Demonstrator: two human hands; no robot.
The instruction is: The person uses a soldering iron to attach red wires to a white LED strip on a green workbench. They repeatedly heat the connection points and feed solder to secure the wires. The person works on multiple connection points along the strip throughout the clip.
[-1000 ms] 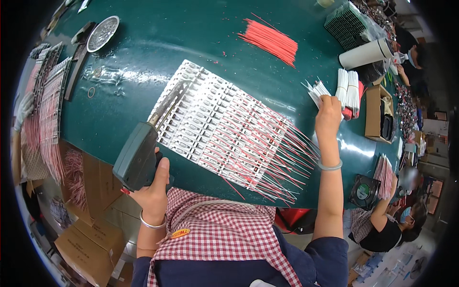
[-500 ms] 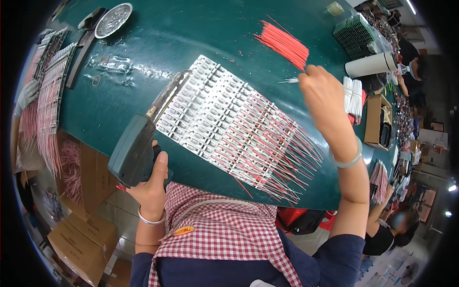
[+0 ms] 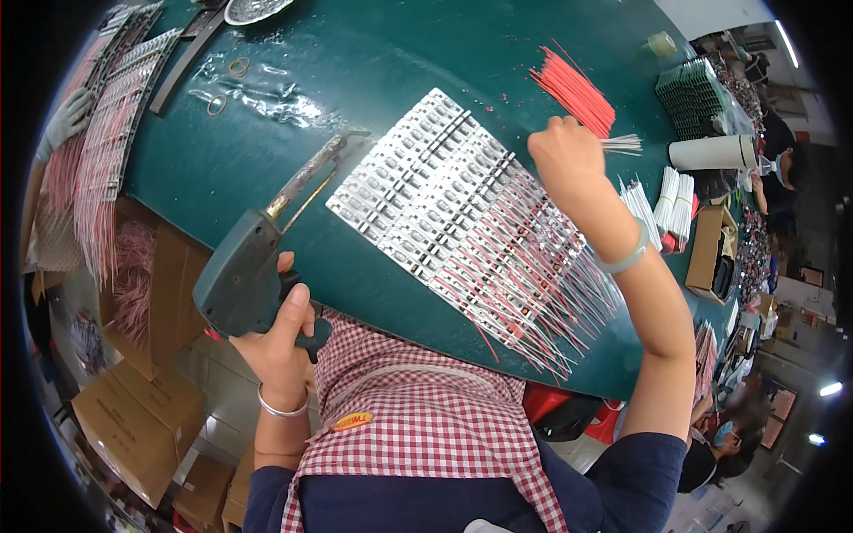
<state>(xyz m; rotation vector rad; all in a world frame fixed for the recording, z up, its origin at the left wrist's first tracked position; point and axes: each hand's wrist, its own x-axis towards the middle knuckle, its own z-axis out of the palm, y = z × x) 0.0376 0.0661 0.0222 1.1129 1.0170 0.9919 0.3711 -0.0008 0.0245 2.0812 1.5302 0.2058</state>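
R hand (image 3: 569, 155) is at upper ctr-right, its grip closed on a few white wires (image 3: 624, 144), ends fanning right, just below the red wires (image 3: 576, 93). R forearm (image 3: 653, 311) partly blocks loose wires nr the bottle (image 3: 715, 153). L hand (image 3: 280, 342), lower left, is wrapped round the solder gun (image 3: 235, 275); tip sits just left of the board (image 3: 400, 178), which lies mid-frame on the desk (image 3: 471, 44), its lower-right part under red & white leads (image 3: 533, 271). Far left: a co-worker's gloved hand (image 3: 67, 115) on wired strips (image 3: 120, 115).

Vs 1 s ago: R hand has gone from the white bundles (image 3: 673, 200) to the red pile; gun no longer overlaps board, which sits further right in frame.

Containers: metal dish (image 3: 258, 9), top left, bits inside; R-side box (image 3: 704, 247) w/ dark items; lower-left carton (image 3: 182, 284) w/ pinkish wires.
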